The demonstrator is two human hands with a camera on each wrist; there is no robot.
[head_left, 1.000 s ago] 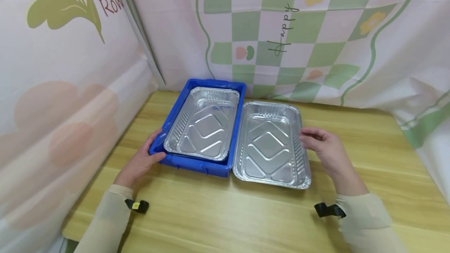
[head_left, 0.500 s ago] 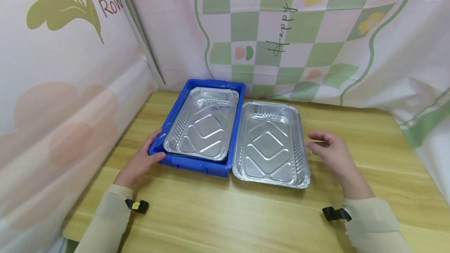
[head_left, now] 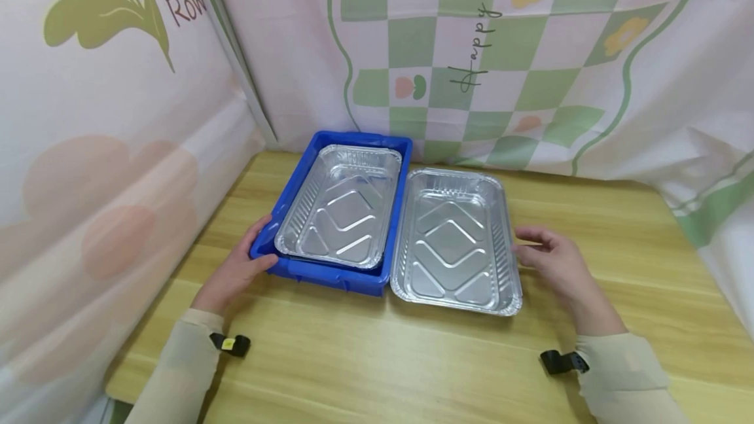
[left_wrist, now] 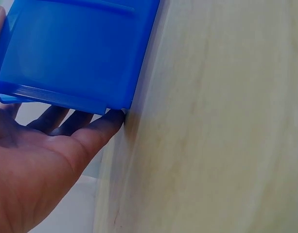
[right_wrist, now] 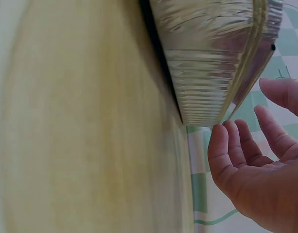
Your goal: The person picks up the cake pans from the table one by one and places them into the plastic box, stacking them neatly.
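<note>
A blue plastic bin stands on the table at the left, with a rectangular foil pan inside it. My left hand holds the bin's front left corner, thumb at the front wall and fingers along the left side; the left wrist view shows the fingers against the bin's far edge. Directly right of the bin lies another foil pan, bare inside. Beside its right rim my right hand hovers with loosely bent fingers and nothing in them. The right wrist view shows these fingertips close to the pan's ribbed side.
The wooden table extends in front of both pans and to the right. A patterned curtain hangs along the back, and a floral curtain borders the left side. Each wrist carries a small black camera.
My right hand has drawn back to the right from the foil pan's rim, its fingers coming off the edge. The left hand, the bin and both pans stay in place.
</note>
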